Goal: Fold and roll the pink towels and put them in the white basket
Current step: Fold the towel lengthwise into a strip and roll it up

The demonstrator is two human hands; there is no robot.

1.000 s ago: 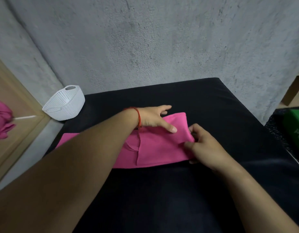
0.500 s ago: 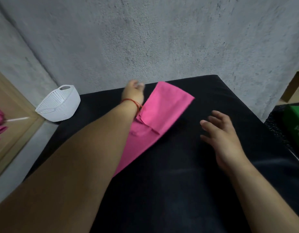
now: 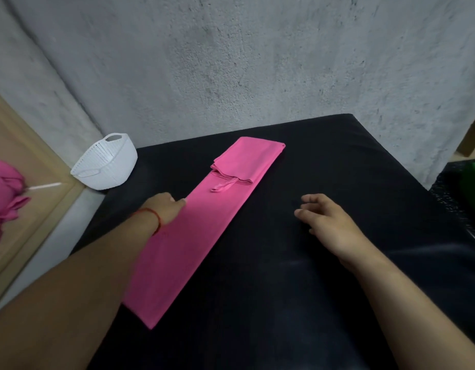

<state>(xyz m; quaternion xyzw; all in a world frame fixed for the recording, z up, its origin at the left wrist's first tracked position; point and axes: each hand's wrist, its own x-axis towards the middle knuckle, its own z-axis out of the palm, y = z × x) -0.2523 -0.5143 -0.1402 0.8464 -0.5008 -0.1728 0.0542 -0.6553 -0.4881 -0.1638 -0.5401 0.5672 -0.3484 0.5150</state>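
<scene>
Towel, pink soft cloth, folded to long narrow strip, lies flat and diagonal on black padded tabletop; far end doubled over w/ hang loop showing. My L hand has fingertips on its left edge, nothing pinched. R hand loose, fingers spread, holding nothing, well apart from strip. White perforated plastic basket at far-left corner. Judgement: cloth light, limp, prob. slides on smooth top. Best take near end w/ both hands, roll tight toward doubled end.
</scene>
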